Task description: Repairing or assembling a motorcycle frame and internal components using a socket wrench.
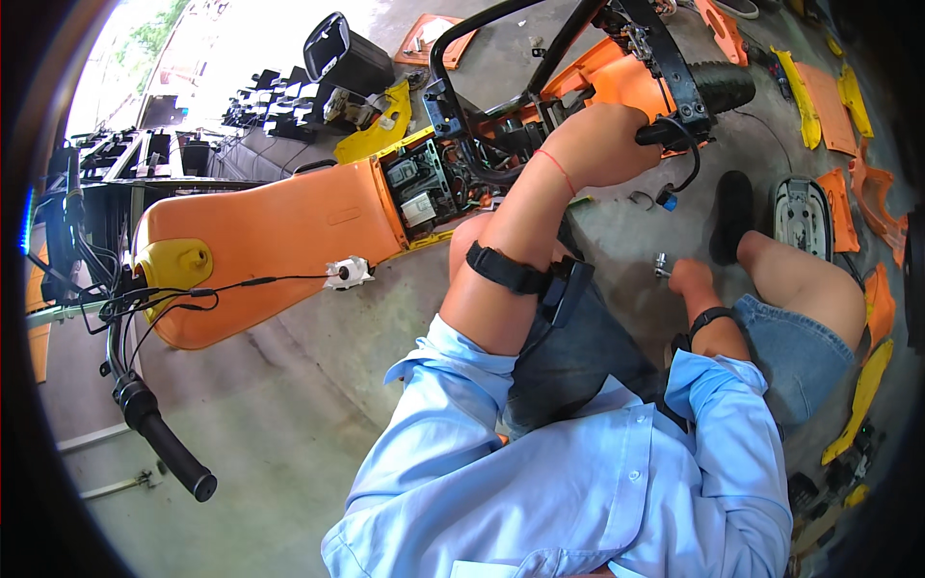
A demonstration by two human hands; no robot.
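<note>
An orange and yellow vehicle body (265, 250) lies with an open bay of wiring and electrical parts (416, 185). My left hand (609, 144) reaches up to the black tubular frame (462, 39) at its end, fingers wrapped round a black part (653, 135) of it, beside a dangling cable with a blue-capped connector (667, 199). My right hand (689, 279) is closed on a small chrome tool (661, 266), held low near my right leg. Behind my left hand is a dark tire (725, 85).
Handlebar with black grip (169, 443) and cables juts at left. A black bin (342, 53) and stacked black parts (265, 106) stand behind. Orange panels (824, 106) and yellow panels (862, 395) lie along the right. A pale oval part (802, 217) rests beside my knee.
</note>
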